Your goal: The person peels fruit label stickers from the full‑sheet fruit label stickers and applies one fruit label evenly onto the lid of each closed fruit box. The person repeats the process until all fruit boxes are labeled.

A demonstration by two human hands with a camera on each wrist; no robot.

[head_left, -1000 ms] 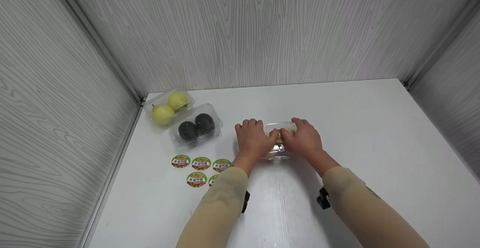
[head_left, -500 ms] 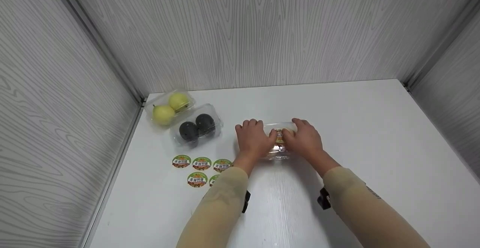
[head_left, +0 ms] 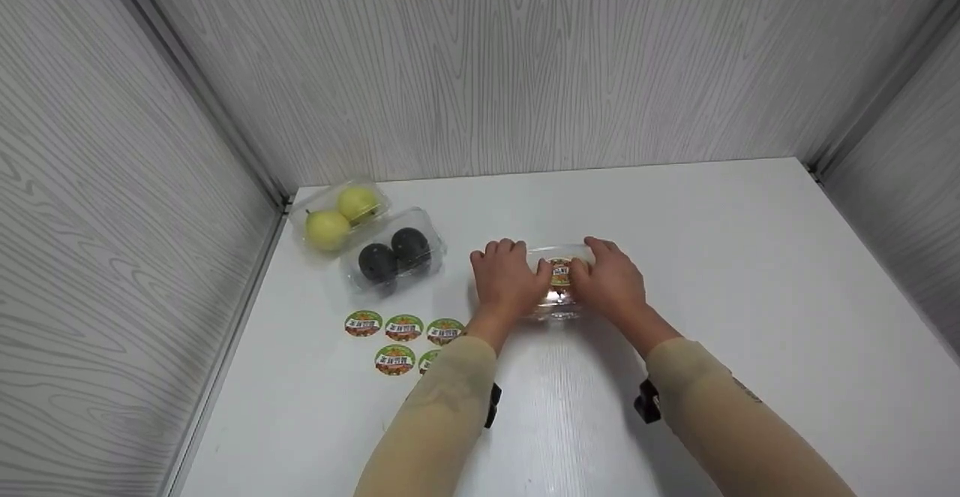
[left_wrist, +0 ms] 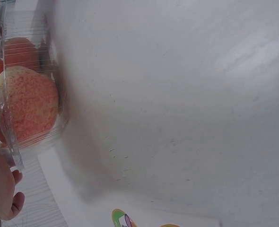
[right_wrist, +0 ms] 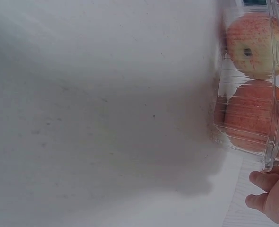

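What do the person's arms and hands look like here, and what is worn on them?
The left hand and right hand are bare, without gloves. The left sleeve and right sleeve are beige and close-fitting, ending short of the hands. The left has a faint darker pattern, the right a dark marking. A small black device shows at the inner side of each forearm.

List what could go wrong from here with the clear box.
1. Label might wrinkle: left grip and right grip both hold the clear box, close by its round label.
2. Bruising: two reddish fruits sit inside, and hard pressing might flex the plastic onto them.
3. Stickers might get dragged: the left sleeve partly covers some in the head view.
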